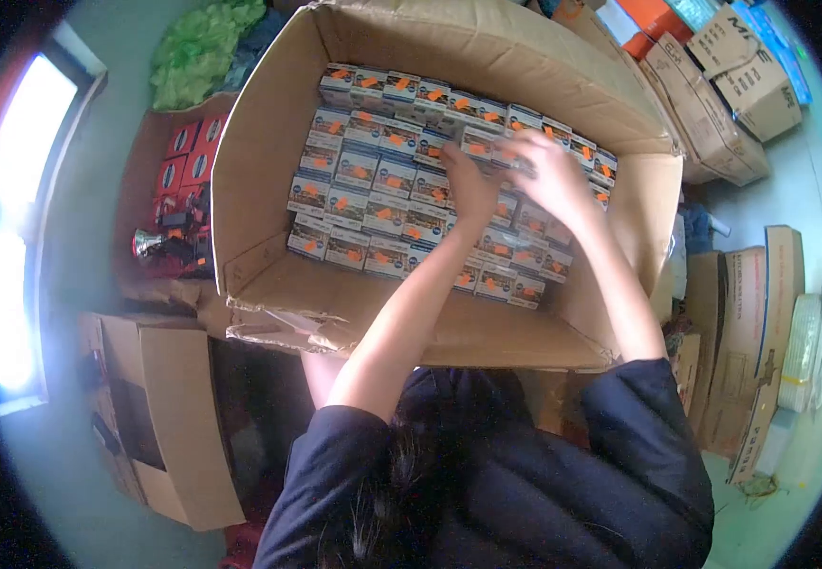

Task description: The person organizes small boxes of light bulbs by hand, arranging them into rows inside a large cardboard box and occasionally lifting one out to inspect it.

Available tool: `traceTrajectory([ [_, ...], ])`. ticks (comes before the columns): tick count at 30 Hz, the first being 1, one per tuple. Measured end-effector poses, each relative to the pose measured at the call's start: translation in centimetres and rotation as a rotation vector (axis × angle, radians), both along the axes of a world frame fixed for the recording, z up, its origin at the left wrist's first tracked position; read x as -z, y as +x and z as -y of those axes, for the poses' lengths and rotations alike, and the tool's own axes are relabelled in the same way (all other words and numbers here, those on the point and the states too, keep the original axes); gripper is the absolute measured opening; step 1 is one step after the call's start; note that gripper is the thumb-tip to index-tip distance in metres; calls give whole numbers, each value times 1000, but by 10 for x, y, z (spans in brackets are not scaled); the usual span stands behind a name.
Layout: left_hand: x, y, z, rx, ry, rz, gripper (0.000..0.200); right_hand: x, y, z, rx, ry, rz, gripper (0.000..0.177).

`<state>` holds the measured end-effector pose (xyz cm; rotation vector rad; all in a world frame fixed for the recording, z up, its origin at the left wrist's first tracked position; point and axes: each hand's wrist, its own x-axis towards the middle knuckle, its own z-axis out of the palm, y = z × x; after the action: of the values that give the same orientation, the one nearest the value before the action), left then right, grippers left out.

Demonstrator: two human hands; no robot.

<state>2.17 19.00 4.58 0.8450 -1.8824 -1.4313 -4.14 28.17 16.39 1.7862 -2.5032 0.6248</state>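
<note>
A large open cardboard carton (271, 175) stands in front of me, holding rows of small white-and-blue printed boxes (394, 178) with orange stickers on top. Both my hands are inside it. My left hand (472, 190) rests low over the middle of the rows, fingers apart, touching or just above the boxes; I see nothing held in it. To its right, my right hand (548, 175) is smeared by motion above the boxes, its fingers bent down toward them. Whether it grips a box cannot be made out. The hands and forearms hide some boxes beneath.
At left, red boxes (181, 142) fill another carton below a green plastic bag (204, 52). An open cardboard box (178, 417) stands at lower left. Taped cartons (743, 85) are stacked at upper right, and flattened cardboard (738, 341) leans along the right wall.
</note>
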Motion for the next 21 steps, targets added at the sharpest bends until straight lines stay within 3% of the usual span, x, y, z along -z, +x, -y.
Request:
traceTrajectory([
  [3, 2, -3, -3, -42, -24, 33, 95, -56, 5, -52, 57, -335, -55, 32],
  [4, 6, -4, -2, -31, -30, 84, 102, -78, 14, -73, 295, -421, -3, 29],
  [5, 10, -6, -1, -9, -39, 131, 110, -81, -5, -104, 348, -556, -81, 27],
  [7, 14, -5, 4, 89, 36, 155, 120, -76, -39, -170, 691, -776, -78, 23],
  [10, 21, -12, 7, 34, 80, 19, 107, -20, -86, -267, 1002, -914, -72, 21],
  [12, 17, -15, 11, 38, 178, -37, 97, 37, -109, -305, 1147, -843, 144, 27],
  [14, 10, -13, 12, 28, 204, 27, 88, 57, -102, -291, 1198, -554, 350, 36],
  [16, 11, -14, 13, 2, 100, 84, 81, 78, -94, -271, 1075, -253, 31, 49],
  [19, 6, -9, 13, 10, 35, 150, 75, 46, -53, -230, 1073, -78, -78, 58],
  [21, 5, -7, 16, 22, 32, 142, 74, 53, -55, -242, 1086, -144, -71, 60],
])
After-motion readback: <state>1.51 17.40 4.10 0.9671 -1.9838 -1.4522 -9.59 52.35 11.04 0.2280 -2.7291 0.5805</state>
